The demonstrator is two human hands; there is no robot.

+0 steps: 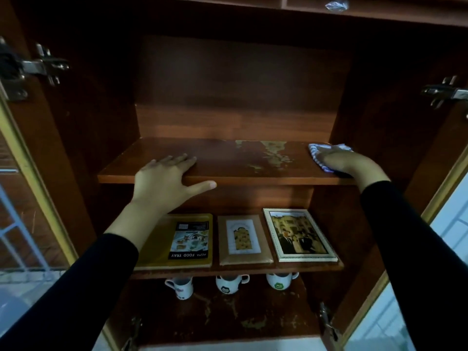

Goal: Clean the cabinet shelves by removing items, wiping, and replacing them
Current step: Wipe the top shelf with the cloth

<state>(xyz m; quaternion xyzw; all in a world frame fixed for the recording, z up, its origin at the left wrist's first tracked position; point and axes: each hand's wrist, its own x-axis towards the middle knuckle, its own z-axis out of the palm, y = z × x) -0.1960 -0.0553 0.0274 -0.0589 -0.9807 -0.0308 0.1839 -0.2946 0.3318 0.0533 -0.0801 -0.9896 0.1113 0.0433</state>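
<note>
- Top shelf [162,150], mid-frame, lay bare; right hand [353,164] pressed a cloth [317,153] flat; wiping seemed underway.
- Left hand [166,178] rested open, empty, on its edge.
- Frames [300,235] and mugs [229,283] below looked untouched; lower shelves probably remained.

A dark brown wooden cabinet [243,79] fills the view, its interior dim and shadowed toward 12 o'clock. Metal hinges sit on the side walls at 9 o'clock [41,65] and 3 o'clock [443,93]. Glass doors with yellowish frames stand open at 8 o'clock [38,173] and 4 o'clock [440,206]. Pale bluish daylight shows through the panes at 7 and 4 o'clock.
</note>
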